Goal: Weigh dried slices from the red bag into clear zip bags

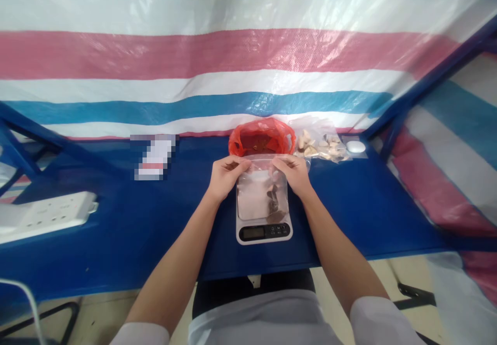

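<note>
A clear zip bag (256,189) with several dark brown pieces (273,200) along its right side lies over a white kitchen scale (264,239). My left hand (228,175) pinches the bag's top edge at the left corner. At the right corner, my right hand (293,171) pinches the same edge between thumb and fingers. The scale's black panel has a display whose reading I cannot make out. Just behind the bag, a red plastic bag (262,132) stands with its mouth open, brownish bits inside.
Right of the red bag lie clear bags of pale, chunky pieces (324,147) and a white oval object (355,147). A blurred-out item (156,157) and a white power strip (58,213) rest leftward on the blue table (155,241). Striped sheeting (194,55) hangs behind.
</note>
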`<control>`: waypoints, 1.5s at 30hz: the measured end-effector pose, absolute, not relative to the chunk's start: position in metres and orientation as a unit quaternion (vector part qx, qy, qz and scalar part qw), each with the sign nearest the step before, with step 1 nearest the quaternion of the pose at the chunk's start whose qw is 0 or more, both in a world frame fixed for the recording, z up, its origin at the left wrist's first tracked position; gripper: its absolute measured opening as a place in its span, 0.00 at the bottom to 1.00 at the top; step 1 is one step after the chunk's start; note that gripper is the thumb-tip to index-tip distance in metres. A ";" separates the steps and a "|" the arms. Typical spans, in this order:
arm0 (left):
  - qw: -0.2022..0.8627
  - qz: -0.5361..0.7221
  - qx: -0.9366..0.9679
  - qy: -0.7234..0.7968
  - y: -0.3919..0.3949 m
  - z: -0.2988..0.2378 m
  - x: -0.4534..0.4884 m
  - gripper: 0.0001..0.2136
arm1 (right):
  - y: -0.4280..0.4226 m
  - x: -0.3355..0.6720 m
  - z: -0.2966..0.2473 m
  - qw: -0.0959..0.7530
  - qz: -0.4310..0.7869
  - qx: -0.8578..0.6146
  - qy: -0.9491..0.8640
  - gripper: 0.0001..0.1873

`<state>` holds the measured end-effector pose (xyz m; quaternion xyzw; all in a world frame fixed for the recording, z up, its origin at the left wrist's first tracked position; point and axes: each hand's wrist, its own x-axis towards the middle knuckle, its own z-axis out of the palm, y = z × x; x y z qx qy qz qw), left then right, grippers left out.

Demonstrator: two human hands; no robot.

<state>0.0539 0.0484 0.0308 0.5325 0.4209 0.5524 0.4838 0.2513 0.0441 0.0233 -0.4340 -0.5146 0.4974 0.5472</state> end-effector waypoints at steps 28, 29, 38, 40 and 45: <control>0.476 0.518 0.561 0.437 0.048 0.027 0.059 0.11 | 0.046 0.255 0.018 0.544 0.415 -0.428 -0.590 0.13; 0.475 0.514 0.563 0.440 0.048 0.028 0.059 0.12 | 0.046 0.255 0.017 0.546 0.404 -0.430 -0.595 0.12; 0.449 0.505 0.593 0.439 0.048 0.027 0.056 0.11 | 0.043 0.251 0.018 0.542 0.459 -0.412 -0.570 0.10; 0.449 0.501 0.596 0.438 0.049 0.026 0.055 0.11 | 0.043 0.251 0.020 0.524 0.484 -0.423 -0.559 0.12; 0.460 0.497 0.585 0.446 0.049 0.026 0.056 0.13 | 0.044 0.251 0.021 0.521 0.444 -0.442 -0.580 0.15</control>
